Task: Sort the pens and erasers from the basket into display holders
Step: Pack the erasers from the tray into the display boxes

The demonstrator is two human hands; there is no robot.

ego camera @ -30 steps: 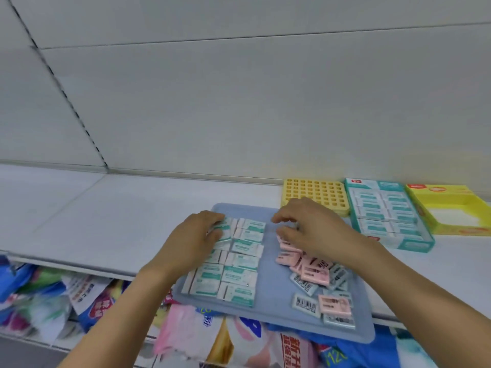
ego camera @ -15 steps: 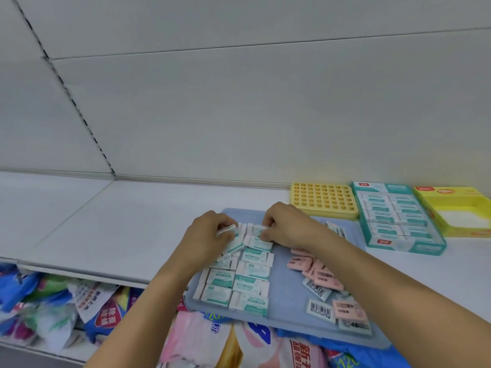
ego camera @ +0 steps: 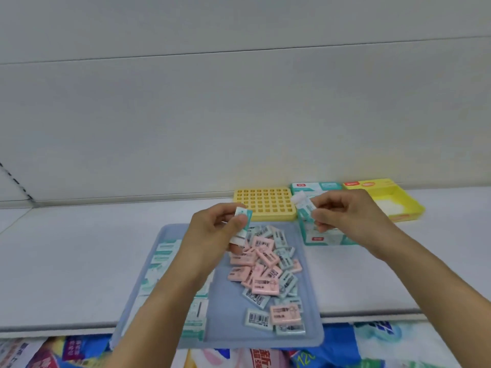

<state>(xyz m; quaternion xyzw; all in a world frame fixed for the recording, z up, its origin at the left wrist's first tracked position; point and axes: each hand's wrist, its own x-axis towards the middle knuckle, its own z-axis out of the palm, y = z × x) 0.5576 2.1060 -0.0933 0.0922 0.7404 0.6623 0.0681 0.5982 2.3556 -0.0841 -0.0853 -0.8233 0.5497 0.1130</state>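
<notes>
We see a white shelf (ego camera: 79,261) running across the view, below and to both sides of the fingers. Behind it, beyond the fingers, rises a pale grey back wall of panels (ego camera: 239,102), crossed by thin horizontal seams. At the far left a dotted upright strip (ego camera: 16,179) marks the panel joint. Below the shelf's front edge, nearer to us than the fingers, lie colourful printed packages (ego camera: 265,358) in blue, pink and white.

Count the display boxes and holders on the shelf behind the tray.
3: yellow grid holder behind the tray; teal eraser box to its right, partly hidden by the right hand; yellow box farthest right.
</notes>
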